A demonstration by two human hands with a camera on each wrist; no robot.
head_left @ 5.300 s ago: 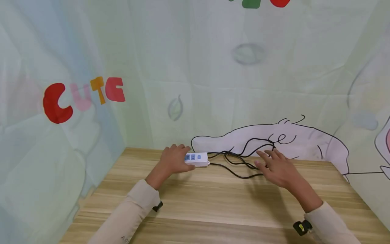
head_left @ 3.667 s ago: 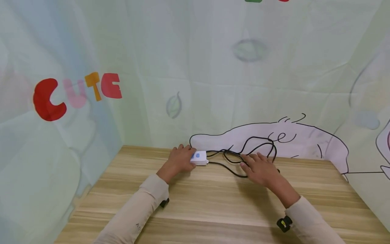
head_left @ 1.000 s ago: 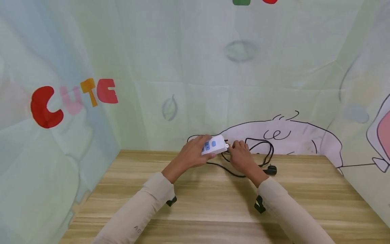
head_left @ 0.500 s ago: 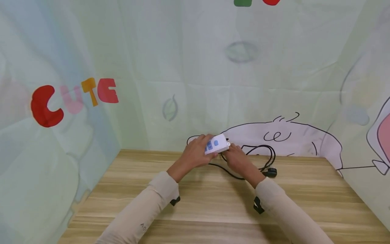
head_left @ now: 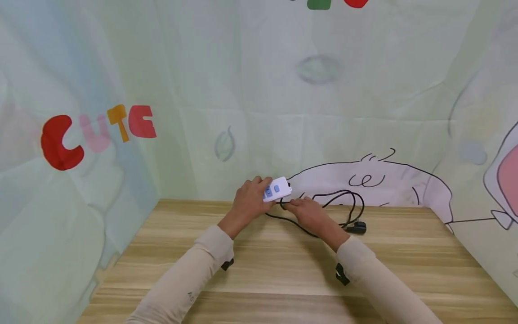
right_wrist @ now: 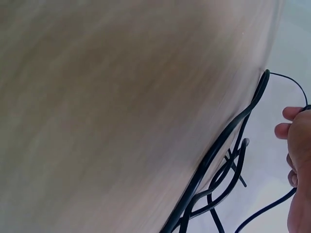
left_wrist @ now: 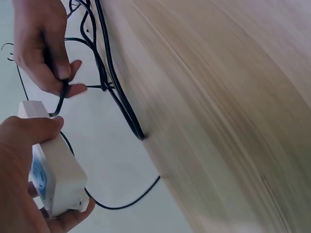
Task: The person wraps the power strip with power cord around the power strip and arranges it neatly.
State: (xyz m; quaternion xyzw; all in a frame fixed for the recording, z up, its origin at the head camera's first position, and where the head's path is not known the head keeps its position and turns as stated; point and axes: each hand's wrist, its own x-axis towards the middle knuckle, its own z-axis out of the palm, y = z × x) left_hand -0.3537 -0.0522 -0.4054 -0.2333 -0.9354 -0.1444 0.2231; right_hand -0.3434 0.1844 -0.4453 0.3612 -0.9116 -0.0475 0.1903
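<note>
We face a booth [head_left: 194, 94]: creased, printed cloth [head_left: 267, 81] encloses the table [head_left: 259, 274] left, far and right, with bright letters [head_left: 97, 145] on the left.

- The left hand's grip [head_left: 250, 198] covers one end of the white power strip [head_left: 284, 186], so I can't count its sockets [head_left: 269, 192].
- The right hand's grip [head_left: 310, 216] hides a stretch of the black cable [left_wrist: 63, 91]; the right wrist view cuts off much of that hand.
- The lettering [head_left: 191, 296] on the left sleeve [head_left: 178, 281] is too small to read.
- Cuffs [head_left: 217, 244] partly hide the black wrist devices [head_left: 341, 274].
- The grain of the tabletop [right_wrist: 97, 97] blurs in the right wrist view.
- Up top, the green shape [head_left: 319, 4] and red shape [head_left: 356, 2] are cut off.
</note>
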